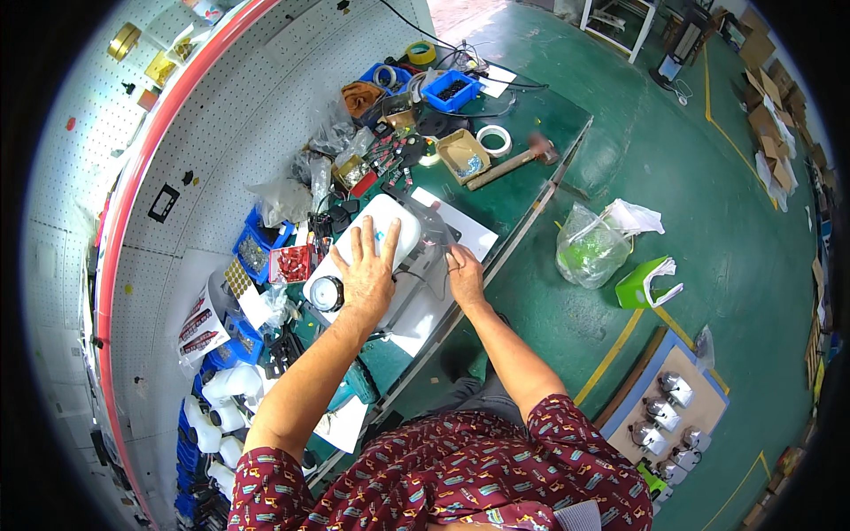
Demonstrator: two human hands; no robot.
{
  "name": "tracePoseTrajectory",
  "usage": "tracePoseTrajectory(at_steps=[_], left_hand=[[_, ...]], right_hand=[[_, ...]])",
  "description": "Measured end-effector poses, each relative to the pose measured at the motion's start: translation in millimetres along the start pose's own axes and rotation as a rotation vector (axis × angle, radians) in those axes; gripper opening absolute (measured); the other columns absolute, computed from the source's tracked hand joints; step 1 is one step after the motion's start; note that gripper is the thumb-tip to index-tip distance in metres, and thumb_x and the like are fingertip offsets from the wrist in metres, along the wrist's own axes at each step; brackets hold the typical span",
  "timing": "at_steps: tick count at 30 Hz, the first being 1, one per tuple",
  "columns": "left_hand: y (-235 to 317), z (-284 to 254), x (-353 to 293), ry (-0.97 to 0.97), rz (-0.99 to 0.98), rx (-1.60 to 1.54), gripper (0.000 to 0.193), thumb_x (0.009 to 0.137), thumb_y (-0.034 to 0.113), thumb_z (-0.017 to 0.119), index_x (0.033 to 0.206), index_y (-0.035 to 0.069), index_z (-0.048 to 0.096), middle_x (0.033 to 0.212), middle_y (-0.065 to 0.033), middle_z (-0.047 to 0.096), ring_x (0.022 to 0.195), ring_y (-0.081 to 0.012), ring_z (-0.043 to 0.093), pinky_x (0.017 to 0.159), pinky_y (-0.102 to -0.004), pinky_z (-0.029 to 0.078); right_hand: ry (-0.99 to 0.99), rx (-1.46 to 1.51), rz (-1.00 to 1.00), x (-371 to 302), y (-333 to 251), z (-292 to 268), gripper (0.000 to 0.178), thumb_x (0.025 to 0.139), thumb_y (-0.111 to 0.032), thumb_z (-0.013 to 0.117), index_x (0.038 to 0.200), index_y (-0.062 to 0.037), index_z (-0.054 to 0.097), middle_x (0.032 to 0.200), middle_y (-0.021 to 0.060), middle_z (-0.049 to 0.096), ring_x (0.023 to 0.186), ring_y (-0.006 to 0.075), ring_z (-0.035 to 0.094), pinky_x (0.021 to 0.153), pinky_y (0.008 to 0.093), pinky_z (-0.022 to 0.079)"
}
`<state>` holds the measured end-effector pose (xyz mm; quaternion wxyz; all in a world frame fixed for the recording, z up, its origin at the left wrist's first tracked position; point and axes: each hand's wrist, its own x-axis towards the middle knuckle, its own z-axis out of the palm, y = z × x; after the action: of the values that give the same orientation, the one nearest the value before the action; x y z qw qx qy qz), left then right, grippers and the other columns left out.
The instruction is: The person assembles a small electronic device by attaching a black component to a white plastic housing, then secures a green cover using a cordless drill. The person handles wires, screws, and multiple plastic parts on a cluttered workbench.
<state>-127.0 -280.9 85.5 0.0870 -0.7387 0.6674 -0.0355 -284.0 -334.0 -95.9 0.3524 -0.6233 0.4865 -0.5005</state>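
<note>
A white rounded appliance housing [396,212] with a round gauge-like part [327,293] at its near left end lies on the green workbench. My left hand [365,274] rests on its top, fingers spread and nothing gripped. At the housing's right side, my right hand [466,276] is closed, thumb and fingertips together at a thin dark cable [434,288] that loops over from the housing. A clear plastic piece [432,232] lies between the housing and the right fingers; its shape is hard to make out. White sheets [469,232] lie under and beside the housing.
Farther along the bench are a hammer [513,165], a tape roll [493,142], a cardboard tray [462,157] and a blue bin [450,91]. A red parts box [290,264] stands left. A plastic bag [584,248] and a cart with several metal units [664,407] are on the right.
</note>
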Motion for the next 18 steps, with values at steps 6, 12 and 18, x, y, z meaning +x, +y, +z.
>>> tracePoseTrajectory(at_steps=[6, 12, 18], left_hand=[[2, -9, 0, -0.051, 0.007, -0.041, 0.109, 0.076, 0.003, 0.078, 0.165, 0.031, 0.022, 0.167, -0.0231, 0.02, 0.152, -0.0439, 0.027, 0.112, -0.0784, 0.023], [-4, 10, 1, 0.044, 0.006, -0.012, 0.109, 0.072, 0.0, 0.075, 0.164, 0.032, 0.025, 0.167, -0.0223, 0.021, 0.152, -0.0436, 0.027, 0.112, -0.0787, 0.023], [-2, 9, 2, 0.041, 0.007, -0.025, 0.108, 0.074, -0.001, 0.074, 0.164, 0.032, 0.025, 0.166, -0.0227, 0.022, 0.152, -0.0441, 0.027, 0.112, -0.079, 0.023]], right_hand=[[-0.046, -0.193, -0.001, 8, 9, 6, 0.02, 0.087, -0.008, 0.072, 0.107, -0.0052, 0.073, 0.101, 0.0133, 0.065, 0.089, 0.0332, 0.064, 0.078, 0.044, 0.053], [0.146, 0.167, 0.141, 16, 16, 23, 0.009, 0.081, 0.0, 0.068, 0.089, -0.0012, 0.066, 0.068, 0.0006, 0.059, 0.062, 0.0089, 0.054, 0.06, 0.0276, 0.046], [0.015, 0.129, 0.093, 20, 21, 13, 0.009, 0.081, -0.004, 0.074, 0.086, -0.0005, 0.068, 0.072, 0.0036, 0.064, 0.068, 0.0119, 0.06, 0.063, 0.0302, 0.049]])
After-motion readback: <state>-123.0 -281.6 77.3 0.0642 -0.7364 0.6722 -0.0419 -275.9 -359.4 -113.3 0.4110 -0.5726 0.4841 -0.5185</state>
